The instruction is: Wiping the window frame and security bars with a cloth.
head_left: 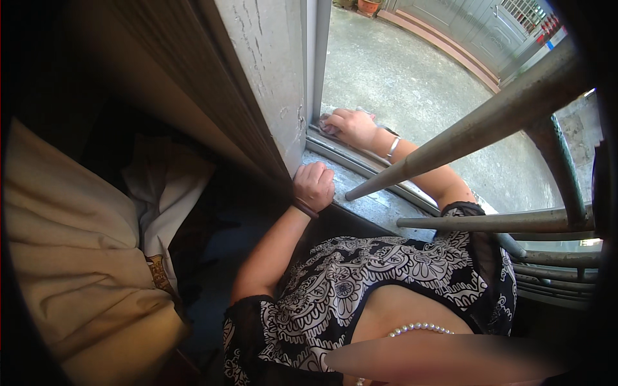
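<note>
We record one right hand [355, 127], fingers closed on a crumpled greyish cloth [328, 126]. The cloth sits at the far left end of the window track [351, 154], beside the upright frame [314, 71]. One left hand [313, 186], fingers curled, at the sill's [380, 204] left end, by the corner of the cracked white wall [273, 61]; we cannot tell whether it grips anything. Also: one silver bracelet [393, 147], right wrist; metal bars [450, 138], above the sill; one beige curtain [71, 251], left.
</note>
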`<action>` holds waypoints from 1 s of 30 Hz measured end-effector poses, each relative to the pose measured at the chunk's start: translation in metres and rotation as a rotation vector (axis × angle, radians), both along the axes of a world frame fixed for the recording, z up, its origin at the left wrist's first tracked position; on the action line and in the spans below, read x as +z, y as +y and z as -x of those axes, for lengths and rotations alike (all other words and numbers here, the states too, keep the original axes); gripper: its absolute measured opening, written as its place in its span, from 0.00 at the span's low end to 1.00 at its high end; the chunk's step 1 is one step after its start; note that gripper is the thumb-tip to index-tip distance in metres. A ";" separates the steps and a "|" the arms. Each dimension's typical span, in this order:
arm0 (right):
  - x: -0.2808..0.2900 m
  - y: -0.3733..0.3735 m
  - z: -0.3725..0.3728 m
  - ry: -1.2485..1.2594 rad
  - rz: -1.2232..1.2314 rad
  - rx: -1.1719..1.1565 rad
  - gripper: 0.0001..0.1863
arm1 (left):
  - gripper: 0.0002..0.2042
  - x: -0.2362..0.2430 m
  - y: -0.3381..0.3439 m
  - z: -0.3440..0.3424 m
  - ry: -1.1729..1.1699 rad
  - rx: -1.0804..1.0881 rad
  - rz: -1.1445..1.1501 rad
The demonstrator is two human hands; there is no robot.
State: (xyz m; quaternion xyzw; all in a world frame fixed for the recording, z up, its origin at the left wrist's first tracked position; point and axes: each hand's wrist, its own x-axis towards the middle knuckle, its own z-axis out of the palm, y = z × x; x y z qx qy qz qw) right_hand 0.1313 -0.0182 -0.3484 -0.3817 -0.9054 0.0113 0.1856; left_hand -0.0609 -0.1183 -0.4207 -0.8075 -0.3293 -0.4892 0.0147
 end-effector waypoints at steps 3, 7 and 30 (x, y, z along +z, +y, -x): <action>-0.016 0.014 0.004 0.003 -0.075 0.052 0.12 | 0.04 -0.004 -0.003 -0.005 0.001 -0.014 0.005; -0.014 0.023 0.022 -0.051 -0.037 -0.020 0.09 | 0.04 -0.005 0.007 -0.001 0.030 0.010 0.008; 0.010 -0.005 0.011 -0.237 0.172 -0.076 0.12 | 0.03 -0.005 -0.003 -0.008 0.027 0.020 -0.001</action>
